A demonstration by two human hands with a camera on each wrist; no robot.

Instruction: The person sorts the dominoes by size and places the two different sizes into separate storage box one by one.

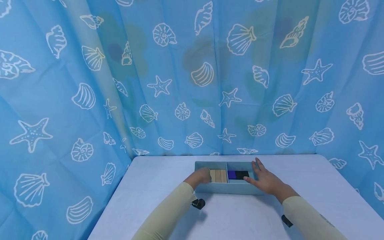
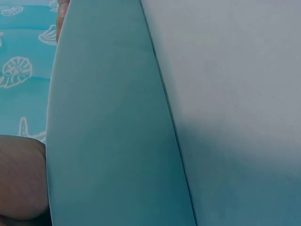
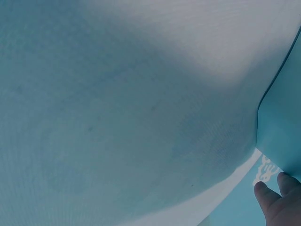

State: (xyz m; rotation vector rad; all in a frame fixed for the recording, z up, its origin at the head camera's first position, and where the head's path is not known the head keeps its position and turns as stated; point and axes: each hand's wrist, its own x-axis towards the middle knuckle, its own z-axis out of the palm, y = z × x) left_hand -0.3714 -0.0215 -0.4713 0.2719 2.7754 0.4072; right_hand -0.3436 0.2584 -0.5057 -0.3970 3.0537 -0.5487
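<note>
A pale blue-green box [image 1: 229, 188] with two compartments stands on the table. Light wooden strips [image 1: 218, 176] lie side by side in its left compartment; a purple piece [image 1: 232, 175] and a black piece [image 1: 241, 175] lie in the right one. My left hand [image 1: 203, 175] reaches over the rim into the left compartment, beside the wooden strips. Its fingertips are hidden, so I cannot tell whether they hold anything. My right hand [image 1: 268, 181] rests at the box's right end, fingers extended and thumb over the front rim. In the right wrist view, its fingers [image 3: 265, 195] show beside the box's end wall.
The white-covered table [image 1: 144, 186] extends around the box. Behind and to the left hangs a blue curtain [image 1: 180, 90] with white shells and starfish. Dark wrist-worn devices [image 1: 198, 203] show below both forearms.
</note>
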